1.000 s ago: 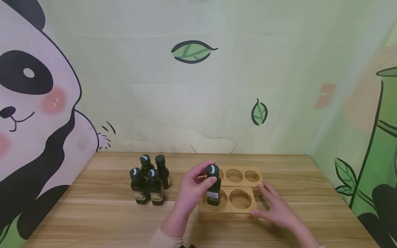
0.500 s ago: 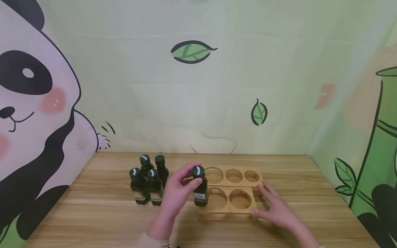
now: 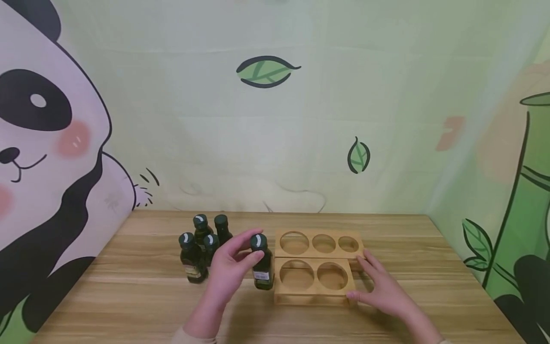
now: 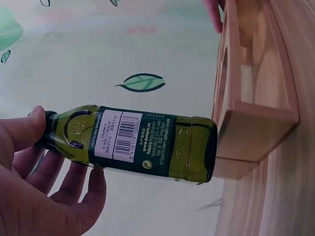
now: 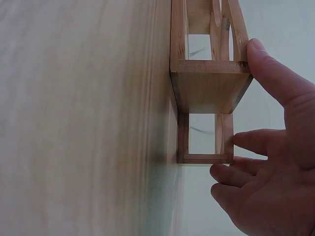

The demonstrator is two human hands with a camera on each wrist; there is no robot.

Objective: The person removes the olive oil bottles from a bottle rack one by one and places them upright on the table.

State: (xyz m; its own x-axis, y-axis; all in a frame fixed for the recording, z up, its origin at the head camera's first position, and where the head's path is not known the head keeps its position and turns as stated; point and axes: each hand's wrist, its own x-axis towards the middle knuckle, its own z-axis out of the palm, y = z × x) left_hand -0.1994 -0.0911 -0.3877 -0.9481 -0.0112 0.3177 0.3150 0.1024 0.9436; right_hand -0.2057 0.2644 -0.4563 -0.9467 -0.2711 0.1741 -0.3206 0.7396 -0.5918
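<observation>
My left hand grips a green glass olive oil bottle by its dark cap and neck. In the left wrist view the bottle shows a barcode label, its base hanging clear of the table beside the rack. My right hand rests at the right end of a stepped wooden rack. Its thumb touches the front tier, and fingertips touch the rear tier. Round holes in both tiers hold nothing.
Several more dark bottles stand in a cluster left of my left hand, one partly hidden behind it. The wood-grain table ends at a printed cloth backdrop.
My left hand has carried the bottle leftward, from over the rack's front tier to just left of the rack. My right hand and the rack have stayed put.
</observation>
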